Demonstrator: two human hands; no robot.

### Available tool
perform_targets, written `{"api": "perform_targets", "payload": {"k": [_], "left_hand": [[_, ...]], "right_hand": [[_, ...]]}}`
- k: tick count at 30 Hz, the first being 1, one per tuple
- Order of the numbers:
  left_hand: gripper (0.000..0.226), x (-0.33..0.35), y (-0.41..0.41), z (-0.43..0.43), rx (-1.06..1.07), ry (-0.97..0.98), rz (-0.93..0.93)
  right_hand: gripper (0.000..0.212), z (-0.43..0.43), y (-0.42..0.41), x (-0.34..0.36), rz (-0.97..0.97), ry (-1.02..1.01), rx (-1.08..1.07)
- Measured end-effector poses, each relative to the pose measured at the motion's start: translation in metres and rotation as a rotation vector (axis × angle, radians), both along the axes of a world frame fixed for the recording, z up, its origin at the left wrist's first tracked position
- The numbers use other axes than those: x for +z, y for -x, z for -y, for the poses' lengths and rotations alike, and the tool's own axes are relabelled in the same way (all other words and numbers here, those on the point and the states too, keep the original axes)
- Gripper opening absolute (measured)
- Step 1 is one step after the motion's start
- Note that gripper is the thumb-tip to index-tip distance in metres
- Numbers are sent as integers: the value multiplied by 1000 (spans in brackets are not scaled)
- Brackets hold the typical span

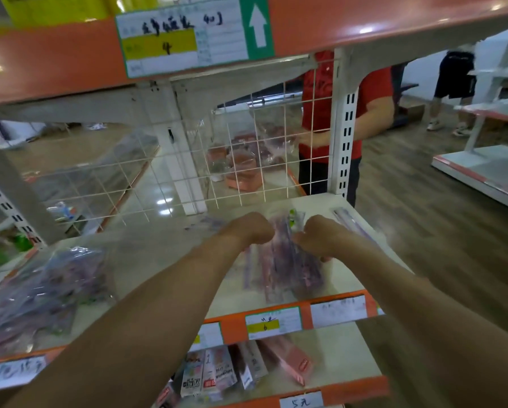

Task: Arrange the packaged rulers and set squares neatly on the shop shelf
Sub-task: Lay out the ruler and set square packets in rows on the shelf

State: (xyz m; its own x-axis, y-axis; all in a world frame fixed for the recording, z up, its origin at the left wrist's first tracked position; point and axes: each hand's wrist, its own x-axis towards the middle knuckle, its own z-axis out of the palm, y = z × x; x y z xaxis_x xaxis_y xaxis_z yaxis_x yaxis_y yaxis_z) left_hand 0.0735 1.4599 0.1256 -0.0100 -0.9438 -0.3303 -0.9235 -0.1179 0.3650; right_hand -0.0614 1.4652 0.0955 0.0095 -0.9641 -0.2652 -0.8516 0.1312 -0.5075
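Note:
A stack of clear-wrapped purple ruler packs (288, 269) lies on the white shelf (170, 260), reaching from the back toward the front edge. My left hand (247, 231) grips the stack's far left side with curled fingers. My right hand (320, 235) grips its far right side the same way. A green tag sticks up between the two hands. A loose heap of similar clear packs (40, 293) lies at the shelf's left end. A single long ruler pack (350, 222) lies at the right, near the shelf's side edge.
A white wire grid (188, 160) backs the shelf, and an orange-edged shelf (335, 28) hangs close overhead. A person in a red top (376, 104) stands behind the grid. The lower shelf holds boxed and bagged goods (241, 369). Another rack (488, 169) stands right.

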Motion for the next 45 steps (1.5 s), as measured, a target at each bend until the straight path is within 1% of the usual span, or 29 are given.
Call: {"api": "perform_targets", "payload": {"k": [3,5,6,9,11,14,17,20,22,24,26,28,30,31,34,35,37,39,41,43,45], "left_hand": [[27,-3,11,8,7,24,1],[26,-5,17,12,22,12,-37],[25,-6,21,14,33,2,-72],[22,-7,28,21,77,-57,-188],[24,-5,27,25,130,-113,-289],[37,-4,20,31,218,-158,-381],[40,-5,17,32,270,-208,-485],[36,-8,23,27,316,-260,-622],[23,-14,25,24,362,-259,-728],[13,-18,24,22,412,-246,-799],[10,-21,22,22,435,-233,-829],[17,-24,20,26,454,-247,-857],[36,-25,18,29,472,-280,-869],[41,-23,18,30,466,-304,-873],[44,-16,19,29,397,-370,-866],[43,-14,21,28,372,-385,-853],[35,-11,24,25,292,-344,-726],[21,-10,22,28,204,-205,-522],[18,-13,14,33,191,-51,-389],[14,-17,8,32,217,-16,-400],[10,-22,10,25,279,-109,-587]], "right_hand": [[31,-2,1,2,-12,9,26],[23,-2,3,2,11,8,49],[20,-2,4,2,28,7,59],[22,-1,8,4,105,-2,73],[22,0,11,6,129,-5,64],[28,5,12,7,67,2,58],[31,12,7,8,30,-11,56],[28,16,0,12,42,-35,41],[23,15,-2,15,66,-55,32],[22,8,-4,16,78,-84,47],[27,2,-6,16,31,-83,119],[40,-4,-9,18,-34,-69,187],[49,-3,-11,18,-76,-92,198],[52,0,-11,18,-101,-105,198],[69,12,-14,12,-228,-115,230],[71,16,-16,8,-284,-110,247],[64,21,-17,5,-351,-112,250],[62,24,-17,8,-383,-137,225],[61,26,-15,10,-392,-147,188],[55,27,-16,9,-406,-125,173],[44,27,-19,2,-421,-73,167]]}}
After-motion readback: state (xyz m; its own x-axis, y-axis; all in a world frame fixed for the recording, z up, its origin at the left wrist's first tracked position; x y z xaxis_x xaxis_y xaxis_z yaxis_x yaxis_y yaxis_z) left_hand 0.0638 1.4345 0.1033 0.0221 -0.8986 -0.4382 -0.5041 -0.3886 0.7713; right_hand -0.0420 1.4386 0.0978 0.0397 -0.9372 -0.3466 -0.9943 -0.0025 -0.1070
